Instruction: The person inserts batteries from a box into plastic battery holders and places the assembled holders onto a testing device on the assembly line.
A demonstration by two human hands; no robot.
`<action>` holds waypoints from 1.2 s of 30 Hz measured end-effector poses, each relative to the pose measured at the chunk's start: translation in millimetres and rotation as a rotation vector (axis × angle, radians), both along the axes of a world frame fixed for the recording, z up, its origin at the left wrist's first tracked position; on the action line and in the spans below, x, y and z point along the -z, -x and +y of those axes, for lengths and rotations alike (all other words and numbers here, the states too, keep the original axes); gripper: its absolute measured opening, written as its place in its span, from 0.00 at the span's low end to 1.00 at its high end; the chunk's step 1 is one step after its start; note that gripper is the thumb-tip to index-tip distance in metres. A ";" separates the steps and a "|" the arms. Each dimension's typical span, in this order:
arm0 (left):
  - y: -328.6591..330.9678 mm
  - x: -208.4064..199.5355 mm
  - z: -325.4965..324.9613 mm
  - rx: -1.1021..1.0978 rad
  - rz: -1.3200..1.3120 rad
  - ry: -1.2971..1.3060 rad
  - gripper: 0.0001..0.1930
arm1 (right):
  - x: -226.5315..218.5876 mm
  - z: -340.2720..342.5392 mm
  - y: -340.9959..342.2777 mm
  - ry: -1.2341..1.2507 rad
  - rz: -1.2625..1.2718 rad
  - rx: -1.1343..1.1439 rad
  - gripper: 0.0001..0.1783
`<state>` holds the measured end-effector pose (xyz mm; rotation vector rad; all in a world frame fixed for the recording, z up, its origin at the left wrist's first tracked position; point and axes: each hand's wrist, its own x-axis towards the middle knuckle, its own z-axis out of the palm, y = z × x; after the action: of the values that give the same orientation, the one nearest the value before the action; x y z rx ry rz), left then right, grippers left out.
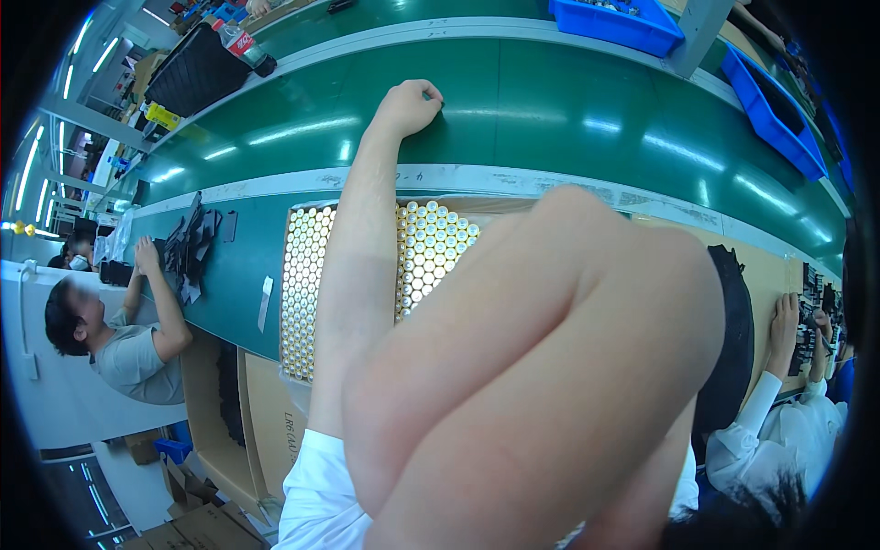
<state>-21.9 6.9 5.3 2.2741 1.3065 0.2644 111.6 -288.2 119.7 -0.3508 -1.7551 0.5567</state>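
Observation:
My left arm stretches forward across a carton of cylindrical batteries [435, 240] standing on end in close rows, with pale, gold-ringed tops. Beyond it, my left hand [408, 108] is over the green conveyor belt [541, 110], its fingers curled in a pinch. Whatever may be between those fingertips is too small or hidden to make out. Very close to the lens, my right hand [632, 266] is bent and large, covering the right part of the carton. Its fingers cannot be seen.
Left on the green table lie black flat pieces [191, 247] and a pale strip [266, 304]; a co-worker [137, 348] sits there. Another person [770, 431] works at right. Blue bins [619, 26], a bottle [243, 46] and a black crate [197, 73] stand beyond.

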 end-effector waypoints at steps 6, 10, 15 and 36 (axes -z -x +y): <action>1.8 0.0 -1.5 -0.012 -0.007 0.001 0.12 | -18.0 -3.6 5.3 -0.002 -0.001 0.042 0.11; 2.5 0.7 -2.5 -0.006 0.000 0.000 0.12 | -26.3 -8.4 6.7 -0.005 -0.009 0.074 0.10; -1.0 -1.5 -1.6 -0.012 -0.014 0.010 0.12 | -36.6 -16.3 4.3 -0.005 -0.025 0.120 0.10; 12.6 2.6 0.4 0.053 0.009 -0.082 0.11 | -87.0 -17.5 18.6 -0.151 -0.113 0.153 0.11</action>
<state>-34.5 7.3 2.7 2.3777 1.2587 0.2948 93.1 -305.7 206.7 -0.4124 -1.8478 0.2972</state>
